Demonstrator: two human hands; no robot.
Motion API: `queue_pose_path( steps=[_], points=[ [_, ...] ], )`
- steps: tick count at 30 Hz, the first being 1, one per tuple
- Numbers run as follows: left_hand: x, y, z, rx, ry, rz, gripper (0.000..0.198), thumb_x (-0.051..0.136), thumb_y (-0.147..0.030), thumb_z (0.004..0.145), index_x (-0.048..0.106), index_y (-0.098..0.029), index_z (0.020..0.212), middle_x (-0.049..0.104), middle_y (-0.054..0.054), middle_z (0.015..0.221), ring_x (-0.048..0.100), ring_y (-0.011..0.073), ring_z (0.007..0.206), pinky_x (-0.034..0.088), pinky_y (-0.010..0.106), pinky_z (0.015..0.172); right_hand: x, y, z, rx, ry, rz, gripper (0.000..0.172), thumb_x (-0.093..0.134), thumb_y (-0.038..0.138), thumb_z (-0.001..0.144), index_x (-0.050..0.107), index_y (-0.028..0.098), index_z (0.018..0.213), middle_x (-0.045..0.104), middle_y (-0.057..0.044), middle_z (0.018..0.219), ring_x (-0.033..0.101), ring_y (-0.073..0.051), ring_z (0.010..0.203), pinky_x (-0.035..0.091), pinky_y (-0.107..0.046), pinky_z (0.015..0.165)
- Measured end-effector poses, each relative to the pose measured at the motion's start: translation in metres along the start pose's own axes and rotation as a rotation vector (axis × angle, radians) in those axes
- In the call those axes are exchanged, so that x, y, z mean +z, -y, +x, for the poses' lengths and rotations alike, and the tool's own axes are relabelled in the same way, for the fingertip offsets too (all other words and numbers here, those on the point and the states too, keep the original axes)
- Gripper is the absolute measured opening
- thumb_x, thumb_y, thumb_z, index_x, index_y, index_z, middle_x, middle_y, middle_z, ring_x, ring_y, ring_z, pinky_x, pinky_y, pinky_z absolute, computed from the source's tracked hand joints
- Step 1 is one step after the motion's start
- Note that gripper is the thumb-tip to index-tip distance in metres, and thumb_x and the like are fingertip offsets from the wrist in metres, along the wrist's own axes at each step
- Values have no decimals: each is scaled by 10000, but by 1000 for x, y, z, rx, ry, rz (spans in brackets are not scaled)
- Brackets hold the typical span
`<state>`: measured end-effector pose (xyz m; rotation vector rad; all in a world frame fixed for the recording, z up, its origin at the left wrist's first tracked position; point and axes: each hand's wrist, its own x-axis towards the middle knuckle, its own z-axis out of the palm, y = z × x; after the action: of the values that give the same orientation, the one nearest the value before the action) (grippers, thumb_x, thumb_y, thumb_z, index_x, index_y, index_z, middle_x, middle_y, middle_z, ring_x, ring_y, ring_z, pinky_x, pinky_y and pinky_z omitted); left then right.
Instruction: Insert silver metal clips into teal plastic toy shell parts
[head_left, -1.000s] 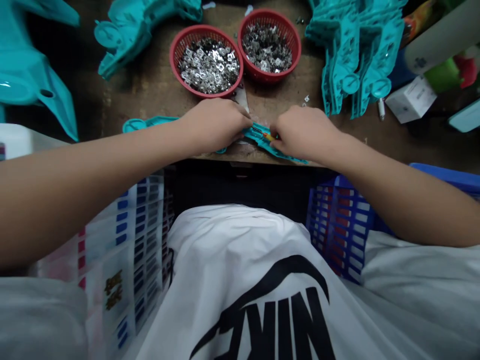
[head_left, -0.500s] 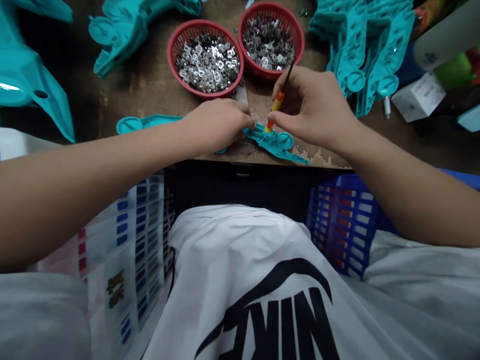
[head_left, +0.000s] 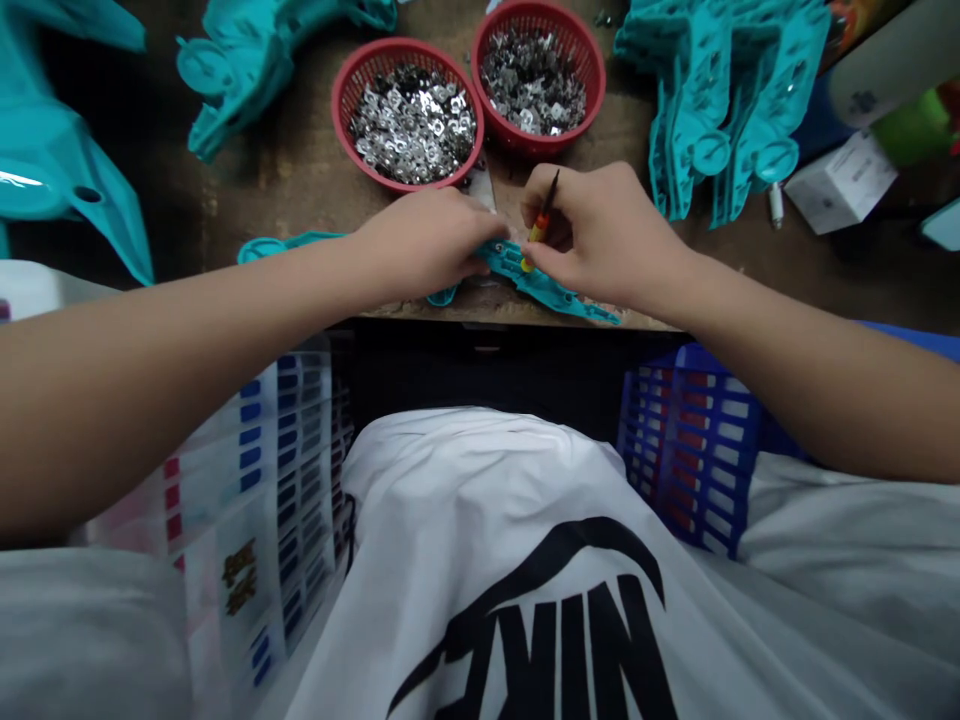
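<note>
A long teal plastic part point(head_left: 551, 290) lies along the near edge of the wooden table, with molded ribs facing up. My left hand point(head_left: 427, 240) is closed on its middle; the fingertips are partly hidden, and the part shows on both sides of the hand. My right hand point(head_left: 604, 235) pinches a small screwdriver point(head_left: 538, 228) with a yellow and orange handle. Its dark shaft points up, and the yellow handle end is down at the teal part. Whether that end presses on something small I cannot tell.
Behind my hands stand two red baskets point(head_left: 340, 120) point(head_left: 600, 85) of small shiny metal clips. More teal parts lie at the left point(head_left: 67, 150) and stacked at the right point(head_left: 697, 90), near a white box point(head_left: 844, 185). A white crate point(head_left: 217, 480) and a blue crate point(head_left: 679, 440) flank my lap.
My right hand has moved slightly left and down along the teal part with the screwdriver, which now stands lower in the hand. My left hand has shifted a little to the left.
</note>
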<state>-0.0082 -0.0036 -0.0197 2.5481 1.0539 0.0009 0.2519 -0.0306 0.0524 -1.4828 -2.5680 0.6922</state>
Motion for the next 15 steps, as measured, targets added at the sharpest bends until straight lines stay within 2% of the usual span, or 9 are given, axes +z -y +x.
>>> queue_pose_path(
  steps=[3,6,9,15],
  points=[
    [-10,-10,-1,-66,64,74,533,702,-276,1114,853,-193,1618,913,188,1372,846,431,1311,679,574,1210,1,-2,0,-14,-3,-10,253,823,270,1040,799,312,1289,924,-76,1095,864,-368,1019,647,-479,975],
    [-17,-14,-2,-21,82,65,469,666,-269,1123,888,-215,1532,914,173,1366,838,408,1304,674,551,1213,1,-7,-2,-27,-32,14,206,814,279,1056,800,305,1259,908,-73,1068,856,-361,1018,633,-460,951],
    [-18,-11,-3,48,82,37,424,617,-265,1139,918,-232,1436,912,153,1376,824,367,1290,665,520,1236,3,-13,-4,-40,-59,46,146,818,303,1070,793,301,1213,893,-66,1047,854,-351,1025,623,-443,938],
    [-17,-6,-2,53,99,37,454,591,-287,1172,923,-194,1467,889,179,1428,817,365,1299,663,537,1245,4,-16,-3,-46,-85,99,139,852,353,1081,786,313,1196,891,-62,1047,861,-347,1032,634,-441,936]
  ],
)
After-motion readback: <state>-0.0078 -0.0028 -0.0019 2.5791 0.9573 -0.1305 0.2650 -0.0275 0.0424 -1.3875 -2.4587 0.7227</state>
